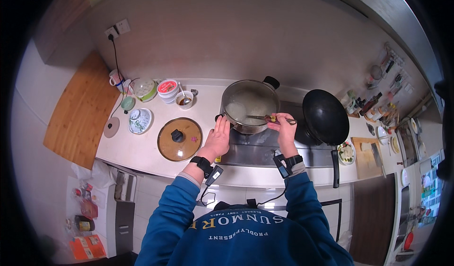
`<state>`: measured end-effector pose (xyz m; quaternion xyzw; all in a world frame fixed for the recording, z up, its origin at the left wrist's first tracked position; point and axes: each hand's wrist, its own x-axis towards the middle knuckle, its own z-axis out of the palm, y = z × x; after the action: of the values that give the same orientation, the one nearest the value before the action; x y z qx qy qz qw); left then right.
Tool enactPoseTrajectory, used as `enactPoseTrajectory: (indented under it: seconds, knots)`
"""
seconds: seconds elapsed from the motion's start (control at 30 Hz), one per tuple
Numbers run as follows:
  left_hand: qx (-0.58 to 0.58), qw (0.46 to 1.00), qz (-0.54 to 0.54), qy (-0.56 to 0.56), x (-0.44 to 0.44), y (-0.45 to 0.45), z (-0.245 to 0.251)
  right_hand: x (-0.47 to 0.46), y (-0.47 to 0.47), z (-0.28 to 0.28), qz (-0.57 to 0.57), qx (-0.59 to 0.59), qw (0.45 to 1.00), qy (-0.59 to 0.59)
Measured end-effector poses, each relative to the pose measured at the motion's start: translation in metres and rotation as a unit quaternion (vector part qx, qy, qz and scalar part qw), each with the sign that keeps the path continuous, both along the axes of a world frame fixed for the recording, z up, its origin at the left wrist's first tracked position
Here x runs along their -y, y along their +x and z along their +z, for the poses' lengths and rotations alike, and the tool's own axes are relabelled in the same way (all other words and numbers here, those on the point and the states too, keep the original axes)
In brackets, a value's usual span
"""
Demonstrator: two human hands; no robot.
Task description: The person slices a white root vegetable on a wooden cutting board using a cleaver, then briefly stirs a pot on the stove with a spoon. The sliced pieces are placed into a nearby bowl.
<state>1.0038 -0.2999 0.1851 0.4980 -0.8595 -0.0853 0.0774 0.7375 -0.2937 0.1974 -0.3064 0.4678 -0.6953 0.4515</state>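
A deep steel pot (pixel 244 128) of cloudy, pale liquid stands on the left part of a black glass cooktop (pixel 244 152). My right hand (pixel 283 127) grips the patterned handle of a ladle or skimmer (pixel 260 118), whose round head lies at the left in the liquid. At the pot's left side my left hand (pixel 218 138) has its fingers stretched over the black side handle (pixel 219 118). Its thumb is hidden, so I cannot tell whether it grips the handle. A glass lid (pixel 166 142) with a black knob lies on the counter left of my left hand.
A black wok (pixel 326 115) tilts on the cooktop's right side, its handle (pixel 335 168) jutting past the counter's front edge. Beyond are a plate of food (pixel 346 152) and a cutting board (pixel 361 166) with a knife (pixel 377 156). Leftward stand a sauce bowl (pixel 188 104), tubs (pixel 167 92) and an upturned bowl (pixel 139 120).
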Motion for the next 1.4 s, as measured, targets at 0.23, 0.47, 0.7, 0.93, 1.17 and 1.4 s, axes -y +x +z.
enactPoseTrajectory:
  seconds: [0.23,0.47,0.7,0.93,1.17,1.4]
  knots:
    - [-0.004,1.000,-0.001,-0.010,0.000,0.001,-0.004,-0.002,-0.006,0.025,0.002,-0.128,0.984,-0.122]
    - [0.002,1.000,0.003,-0.003,0.001,0.000,-0.004,-0.005,-0.010,0.041,-0.012,-0.396,0.882,-0.254]
    - [0.005,1.000,0.002,0.002,0.001,0.000,-0.002,-0.003,-0.013,0.028,-0.039,-0.622,0.736,-0.267]
    - [0.004,1.000,0.003,0.008,0.001,-0.001,-0.003,0.016,-0.008,-0.016,-0.033,-0.531,0.825,-0.191]
    - [0.005,1.000,0.006,0.011,0.002,-0.001,-0.003,0.042,0.002,-0.049,-0.033,-0.262,0.955,-0.135]
    - [0.008,1.000,0.010,0.020,0.001,-0.002,-0.002,0.024,-0.005,-0.017,0.065,-0.060,0.996,-0.016]
